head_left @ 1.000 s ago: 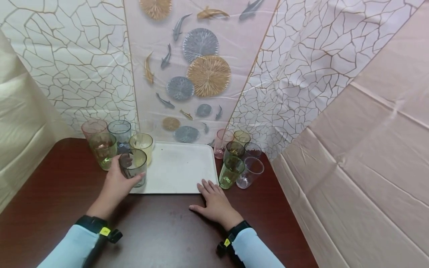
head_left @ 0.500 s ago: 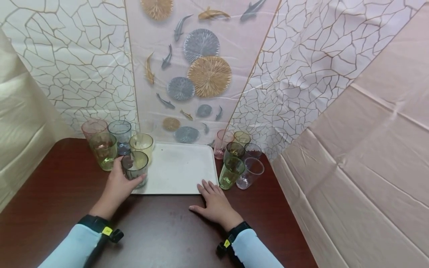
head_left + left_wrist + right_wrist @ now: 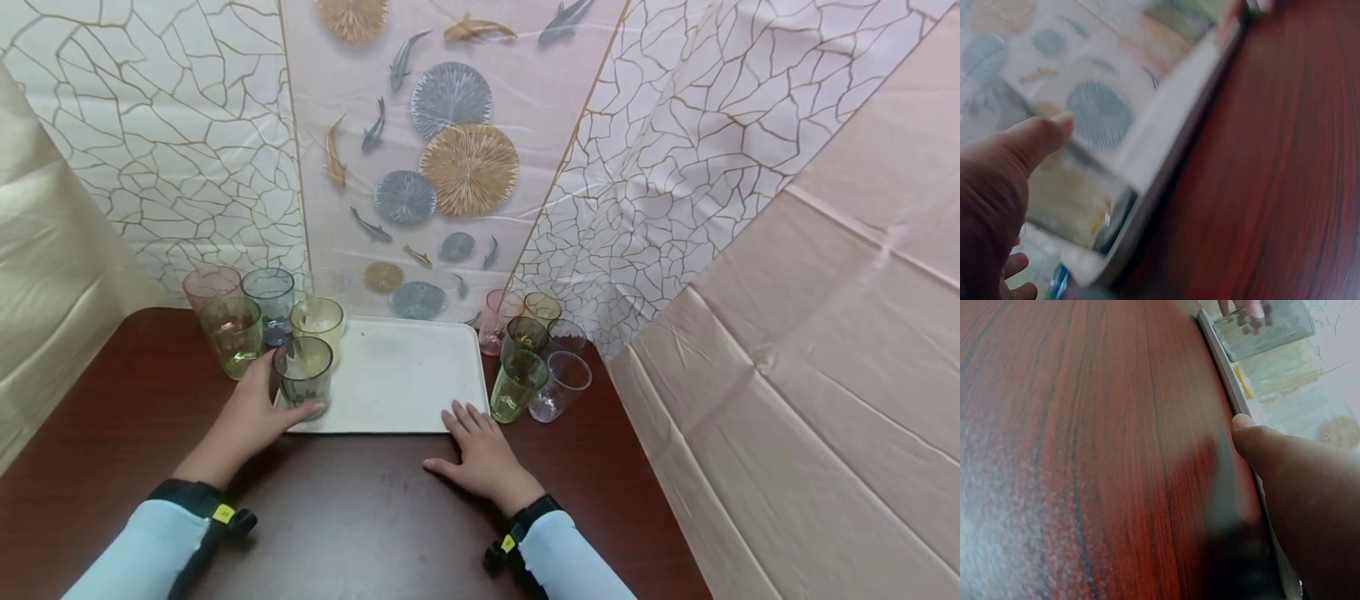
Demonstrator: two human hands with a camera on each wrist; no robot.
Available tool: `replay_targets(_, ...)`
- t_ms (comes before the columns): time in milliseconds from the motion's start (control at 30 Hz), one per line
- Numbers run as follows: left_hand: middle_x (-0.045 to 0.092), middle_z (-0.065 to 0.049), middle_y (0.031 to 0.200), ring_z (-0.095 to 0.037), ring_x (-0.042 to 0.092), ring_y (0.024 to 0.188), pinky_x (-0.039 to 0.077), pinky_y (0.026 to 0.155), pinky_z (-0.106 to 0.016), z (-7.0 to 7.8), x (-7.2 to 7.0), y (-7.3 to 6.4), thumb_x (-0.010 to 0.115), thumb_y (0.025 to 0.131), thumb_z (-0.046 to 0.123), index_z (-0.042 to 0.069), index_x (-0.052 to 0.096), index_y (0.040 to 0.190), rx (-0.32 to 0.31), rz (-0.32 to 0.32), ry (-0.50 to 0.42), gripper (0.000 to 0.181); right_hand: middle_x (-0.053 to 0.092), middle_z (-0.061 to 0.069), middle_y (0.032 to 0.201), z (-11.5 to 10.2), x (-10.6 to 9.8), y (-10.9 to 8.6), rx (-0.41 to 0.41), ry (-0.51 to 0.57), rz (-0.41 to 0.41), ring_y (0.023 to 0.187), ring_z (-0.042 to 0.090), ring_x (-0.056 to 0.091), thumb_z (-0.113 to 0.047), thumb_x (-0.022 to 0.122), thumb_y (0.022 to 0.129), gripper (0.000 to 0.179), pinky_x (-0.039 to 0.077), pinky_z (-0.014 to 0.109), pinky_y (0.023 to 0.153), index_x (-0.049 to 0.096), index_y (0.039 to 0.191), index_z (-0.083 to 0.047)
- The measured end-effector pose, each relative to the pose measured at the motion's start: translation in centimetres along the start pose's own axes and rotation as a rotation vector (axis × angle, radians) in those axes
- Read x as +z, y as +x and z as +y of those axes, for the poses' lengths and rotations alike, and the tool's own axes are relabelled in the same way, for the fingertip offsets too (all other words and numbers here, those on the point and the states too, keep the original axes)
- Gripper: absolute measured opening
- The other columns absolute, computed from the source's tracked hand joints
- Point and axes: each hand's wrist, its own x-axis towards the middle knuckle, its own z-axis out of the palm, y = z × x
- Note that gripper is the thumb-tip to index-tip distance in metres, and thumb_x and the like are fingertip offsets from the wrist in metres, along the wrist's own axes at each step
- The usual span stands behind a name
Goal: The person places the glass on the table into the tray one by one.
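A grey glass tumbler (image 3: pixel 303 383) stands upright at the front left corner of the white tray (image 3: pixel 408 375). My left hand (image 3: pixel 251 408) is around its near left side, the thumb straight and the fingers spread loosely; the left wrist view shows the thumb (image 3: pixel 1038 134) beside the grey tumbler (image 3: pixel 1072 200). Behind it is a yellow tumbler (image 3: pixel 318 321), and a clear tumbler (image 3: pixel 330 283) shows faintly farther back. My right hand (image 3: pixel 483 454) lies with straight fingers at the tray's front right corner. Its thumb (image 3: pixel 1257 434) is near the tray edge (image 3: pixel 1225 362).
Left of the tray stand a green tumbler (image 3: pixel 238 346), a pink tumbler (image 3: pixel 206 287) and a blue tumbler (image 3: pixel 272 304). Several more tumblers crowd the right side, among them a green one (image 3: pixel 516 392) and a clear one (image 3: pixel 558 387). Patterned cloth (image 3: pixel 465 167) hangs behind the dark wooden table (image 3: pixel 360 517).
The grey tumbler has shifted slightly right on the tray corner. My left hand has drawn back a little down and left, its fingers loosening. The right hand has stayed still.
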Motion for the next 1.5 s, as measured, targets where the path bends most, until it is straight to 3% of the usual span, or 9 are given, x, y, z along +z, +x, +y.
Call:
replay_targets(100,0.039,-0.032,0.153,-0.051,0.037,0.139,0.035,0.108,-0.071,-1.3,-0.2,0.3,0.083,0.072,0.07,0.0,0.029,0.16,0.069,-0.074,0.157,0.125,0.022,0.003,0.172,0.1,-0.1,-0.1,-0.002,-0.001,0.003,0.157,0.028,0.015,-0.086,0.041,0.091,0.099,0.017,0.053,0.126,0.032,0.166,-0.024)
replay_targets(167,0.037,-0.031,0.157,-0.051,0.033,0.142,0.031,0.112,-0.071,-1.7,-0.3,0.5,0.078,0.072,0.076,0.001,0.027,0.162,0.082,-0.154,0.232,0.128,0.022,0.003,0.172,0.1,-0.1,-0.1,-0.003,-0.003,0.005,0.156,0.028,0.015,-0.087,0.04,0.09,0.099,0.018,0.053,0.126,0.032,0.166,-0.024)
replay_targets(333,0.025,-0.035,0.163,-0.056,0.018,0.147,0.018,0.116,-0.074,-2.1,-0.1,0.6,0.065,0.073,0.088,-0.008,0.021,0.163,0.049,-0.319,0.395,0.139,0.022,0.003,0.172,0.1,0.0,0.0,-0.004,-0.008,0.004,0.157,0.028,0.015,-0.089,0.038,0.09,0.1,0.017,0.052,0.126,0.032,0.166,-0.024)
replay_targets(467,0.023,-0.035,0.164,-0.058,0.016,0.146,0.014,0.115,-0.076,-2.3,0.2,0.6,0.06,0.074,0.091,-0.009,0.024,0.161,0.02,-0.368,0.445,0.138,0.022,0.003,0.172,0.1,-0.1,-0.1,-0.001,-0.007,-0.002,0.157,0.028,0.015,-0.089,0.037,0.09,0.1,0.017,0.052,0.126,0.032,0.167,-0.025)
replay_targets(900,0.021,-0.035,0.164,-0.058,0.016,0.146,0.014,0.115,-0.077,-2.3,0.2,0.5,0.061,0.074,0.091,-0.008,0.018,0.163,0.013,-0.357,0.419,0.14,0.019,0.001,0.173,0.4,0.3,0.0,0.0,-0.005,-0.001,0.157,0.025,0.011,-0.09,0.034,0.09,0.1,0.016,0.052,0.127,0.028,0.168,-0.027)
replay_targets(1167,0.021,-0.034,0.165,-0.058,0.016,0.147,0.013,0.115,-0.077,-2.9,0.6,0.6,0.062,0.073,0.091,-0.006,0.016,0.164,0.013,-0.35,0.4,0.141,0.031,0.002,0.169,1.8,-0.4,-2.0,-0.019,0.148,0.197,0.155,0.022,0.022,-0.079,0.044,0.096,0.092,0.027,0.059,0.121,0.037,0.164,-0.019)
replay_targets(1300,0.02,-0.033,0.166,-0.058,0.015,0.147,0.012,0.115,-0.077,-2.9,0.5,0.5,0.063,0.073,0.09,-0.005,0.015,0.165,0.007,-0.35,0.393,0.141,0.053,0.002,0.154,3.2,-1.0,-4.1,0.069,0.232,0.288,0.142,0.019,0.044,-0.074,0.05,0.096,0.082,0.039,0.052,0.115,0.053,0.154,-0.016)
replay_targets(1400,0.02,-0.033,0.165,-0.058,0.015,0.147,0.012,0.115,-0.077,-2.6,0.3,0.4,0.063,0.073,0.089,-0.006,0.016,0.164,0.006,-0.353,0.394,0.14,0.067,0.003,0.132,4.9,-1.5,-5.7,0.184,0.287,0.384,0.124,0.019,0.059,-0.068,0.06,0.095,0.068,0.051,0.047,0.104,0.067,0.137,-0.015)
replay_targets(1500,0.021,-0.034,0.165,-0.057,0.016,0.147,0.013,0.115,-0.077,-2.2,0.1,0.3,0.064,0.074,0.088,-0.007,0.016,0.164,0.005,-0.353,0.392,0.139,0.072,0.006,0.114,7.3,-2.0,-6.7,0.32,0.366,0.52,0.108,0.022,0.066,-0.056,0.071,0.093,0.051,0.056,0.046,0.092,0.072,0.119,-0.012)
